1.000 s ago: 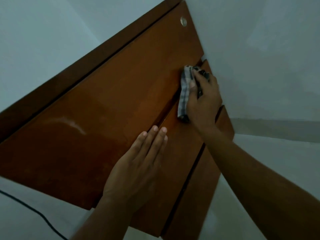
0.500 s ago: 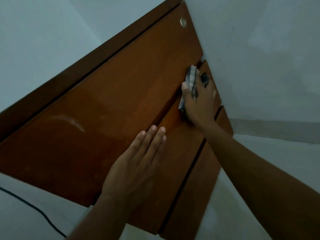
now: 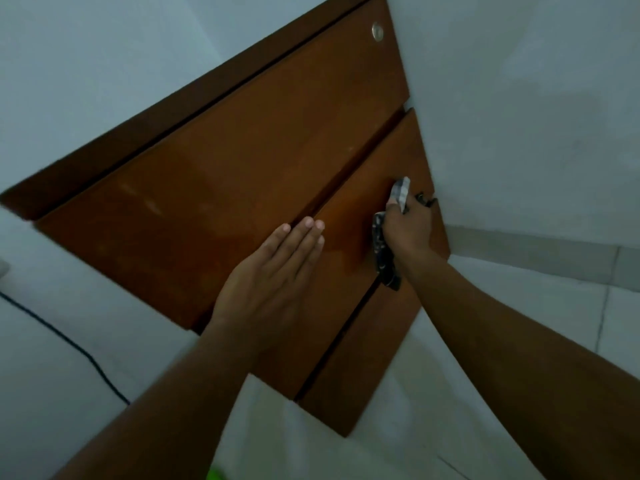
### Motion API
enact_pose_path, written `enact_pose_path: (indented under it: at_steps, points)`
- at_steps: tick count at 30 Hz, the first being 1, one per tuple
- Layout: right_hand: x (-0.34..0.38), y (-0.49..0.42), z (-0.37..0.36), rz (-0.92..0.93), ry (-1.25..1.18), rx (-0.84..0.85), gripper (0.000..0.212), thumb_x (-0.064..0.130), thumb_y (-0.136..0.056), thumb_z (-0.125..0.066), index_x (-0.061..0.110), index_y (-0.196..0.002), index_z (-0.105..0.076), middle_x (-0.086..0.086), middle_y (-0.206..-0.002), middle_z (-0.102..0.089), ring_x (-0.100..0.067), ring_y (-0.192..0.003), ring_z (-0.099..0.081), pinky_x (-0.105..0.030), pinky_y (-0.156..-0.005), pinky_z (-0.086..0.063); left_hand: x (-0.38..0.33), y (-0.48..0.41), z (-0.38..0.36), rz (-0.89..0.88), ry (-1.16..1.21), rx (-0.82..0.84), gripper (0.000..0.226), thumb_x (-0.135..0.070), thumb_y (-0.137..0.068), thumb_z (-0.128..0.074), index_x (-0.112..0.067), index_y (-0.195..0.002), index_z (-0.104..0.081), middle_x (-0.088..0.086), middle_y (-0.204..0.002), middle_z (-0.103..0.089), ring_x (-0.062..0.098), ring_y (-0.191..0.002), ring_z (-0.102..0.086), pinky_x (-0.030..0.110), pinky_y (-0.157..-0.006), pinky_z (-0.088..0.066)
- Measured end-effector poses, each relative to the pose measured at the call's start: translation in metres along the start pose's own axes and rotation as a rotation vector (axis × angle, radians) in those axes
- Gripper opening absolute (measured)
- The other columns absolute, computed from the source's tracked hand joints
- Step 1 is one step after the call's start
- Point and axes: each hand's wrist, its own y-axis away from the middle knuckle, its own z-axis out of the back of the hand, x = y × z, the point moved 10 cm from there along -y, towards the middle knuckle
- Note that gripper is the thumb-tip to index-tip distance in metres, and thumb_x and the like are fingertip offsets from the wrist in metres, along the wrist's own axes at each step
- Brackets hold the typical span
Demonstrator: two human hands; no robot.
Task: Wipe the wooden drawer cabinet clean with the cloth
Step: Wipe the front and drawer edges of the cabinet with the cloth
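The wooden drawer cabinet (image 3: pixel 242 161) fills the middle of the view, its reddish-brown drawer fronts seen from above at a steep angle. My right hand (image 3: pixel 410 225) is shut on a checked cloth (image 3: pixel 401 190) and presses it against the middle drawer front near its right edge; a darker end of the cloth hangs below the hand. My left hand (image 3: pixel 277 275) lies flat on the cabinet with fingers together, its fingertips at the gap between the top and middle drawers. A round metal lock (image 3: pixel 377 31) sits at the top drawer's upper right corner.
A pale wall (image 3: pixel 519 98) stands directly right of the cabinet, with a skirting strip (image 3: pixel 519 251) above the light tiled floor (image 3: pixel 450 427). A black cable (image 3: pixel 69 344) runs across the floor at the left. A green scrap (image 3: pixel 216 474) shows at the bottom edge.
My right hand has slid the cloth down the drawer front, from the top drawer's lower right corner to the middle drawer. The view has shifted; my left hand stays flat on the cabinet.
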Motion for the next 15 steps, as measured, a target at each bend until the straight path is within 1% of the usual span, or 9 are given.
enact_pose_path:
  at_steps: [2, 3, 5, 7, 10, 11, 12, 14, 15]
  points:
    - [0.006, 0.026, -0.009, 0.06, 0.086, 0.094, 0.046, 0.063, -0.09, -0.036, 0.022, -0.097, -0.057, -0.015, -0.113, -0.062, -0.024, -0.091, -0.066, -0.041, -0.086, -0.057, -0.017, 0.012, -0.01, 0.043, 0.094, 0.03, 0.067, -0.036, -0.096, 0.0, -0.002, -0.149, 0.021, 0.021, -0.156, 0.031, 0.032, -0.144, 0.031, 0.047, -0.117, 0.019]
    - [0.009, 0.04, -0.012, 0.098, 0.124, 0.136, 0.048, 0.056, -0.093, -0.039, 0.018, -0.111, -0.061, -0.013, -0.123, -0.057, -0.021, -0.095, -0.063, -0.036, -0.09, -0.054, -0.032, 0.024, -0.024, 0.051, 0.167, 0.073, 0.067, -0.036, -0.097, -0.004, -0.003, -0.15, 0.021, 0.02, -0.156, 0.031, 0.031, -0.143, 0.032, 0.046, -0.116, 0.02]
    - [0.015, 0.07, -0.015, 0.174, 0.209, 0.186, 0.045, 0.036, -0.102, -0.043, 0.016, -0.141, -0.051, -0.009, -0.137, -0.045, -0.015, -0.102, -0.053, -0.025, -0.091, -0.042, -0.07, 0.057, -0.052, 0.044, 0.285, 0.191, 0.072, -0.035, -0.1, -0.02, -0.005, -0.149, 0.022, 0.017, -0.155, 0.033, 0.03, -0.142, 0.035, 0.045, -0.115, 0.022]
    - [0.026, 0.101, -0.015, 0.308, 0.296, 0.169, 0.049, 0.031, -0.104, -0.041, 0.015, -0.151, -0.038, -0.012, -0.144, -0.039, -0.021, -0.115, -0.051, -0.028, -0.096, -0.041, -0.099, 0.095, -0.078, 0.063, 0.394, 0.229, 0.078, -0.031, -0.097, -0.035, -0.006, -0.15, 0.016, 0.016, -0.158, 0.027, 0.028, -0.143, 0.032, 0.043, -0.114, 0.02]
    - [0.031, 0.14, -0.027, 0.544, 0.425, 0.194, 0.05, 0.033, -0.106, -0.037, 0.012, -0.151, -0.036, -0.018, -0.139, -0.042, -0.031, -0.119, -0.049, -0.04, -0.097, -0.048, -0.133, 0.132, -0.103, 0.056, 0.527, 0.316, 0.084, -0.034, -0.077, -0.063, -0.005, -0.149, -0.031, 0.017, -0.159, -0.026, 0.028, -0.148, -0.011, 0.046, -0.121, -0.008]
    - [0.025, 0.146, -0.032, 0.581, 0.453, 0.202, 0.049, 0.033, -0.106, -0.036, 0.011, -0.15, -0.038, -0.019, -0.138, -0.043, -0.031, -0.118, -0.049, -0.043, -0.094, -0.05, -0.138, 0.135, -0.103, 0.079, 0.553, 0.321, 0.083, -0.035, -0.074, -0.066, -0.005, -0.146, -0.038, 0.016, -0.156, -0.034, 0.027, -0.147, -0.017, 0.044, -0.121, -0.009]
    - [0.023, 0.153, -0.034, 0.599, 0.453, 0.205, 0.048, 0.033, -0.107, -0.036, 0.01, -0.149, -0.039, -0.019, -0.138, -0.043, -0.031, -0.118, -0.05, -0.044, -0.093, -0.051, -0.142, 0.139, -0.104, 0.107, 0.585, 0.329, 0.083, -0.036, -0.076, -0.064, -0.007, -0.148, -0.035, 0.016, -0.158, -0.029, 0.027, -0.148, -0.011, 0.04, -0.12, -0.002]
    - [0.02, 0.163, -0.035, 0.622, 0.419, 0.198, 0.048, 0.032, -0.106, -0.036, 0.009, -0.148, -0.041, -0.019, -0.137, -0.044, -0.031, -0.117, -0.05, -0.046, -0.091, -0.052, -0.139, 0.137, -0.099, 0.19, 0.614, 0.256, 0.08, -0.035, -0.092, -0.046, -0.01, -0.154, -0.002, 0.012, -0.162, 0.01, 0.025, -0.147, 0.019, 0.036, -0.117, 0.017]
    - [0.019, 0.167, -0.035, 0.634, 0.407, 0.195, 0.048, 0.033, -0.106, -0.035, 0.009, -0.148, -0.042, -0.019, -0.136, -0.044, -0.03, -0.115, -0.051, -0.046, -0.09, -0.052, -0.142, 0.136, -0.1, 0.214, 0.631, 0.284, 0.078, -0.035, -0.096, -0.036, -0.011, -0.152, 0.012, 0.008, -0.157, 0.026, 0.022, -0.144, 0.029, 0.036, -0.116, 0.021]
